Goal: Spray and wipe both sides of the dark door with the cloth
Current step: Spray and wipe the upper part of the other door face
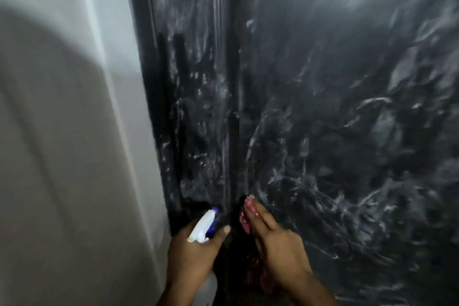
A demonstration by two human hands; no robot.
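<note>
– Well, head view: how far along is the work?

– I judge it mid-way on this side. The dark door (335,107) fills the frame from 12 to 4 o'clock and is covered in pale, swirled wet streaks, so it has been sprayed and rubbed but not wiped dry. The other side is out of view and cannot be assessed.

– And the hands?

– Both are at 6 o'clock, low on the door. The left hand (191,253) grips the spray bottle (205,225), fingers curled round its neck and nozzle aimed up at the door. The right hand (278,246) lays straight fingers (258,216) flat on the red cloth (244,218), pressing it to the door.

– What about edges and room?

– A vertical seam (232,82) runs from 12 down to 6, between the two hands. Whether it is the door's edge or a panel groove, I cannot tell. A pale wall (62,131) closes off 9 o'clock, just beside the dark strip, so there is little room to sweep that way. Toward 3 o'clock and 12 the door face lies open for wiping.
</note>
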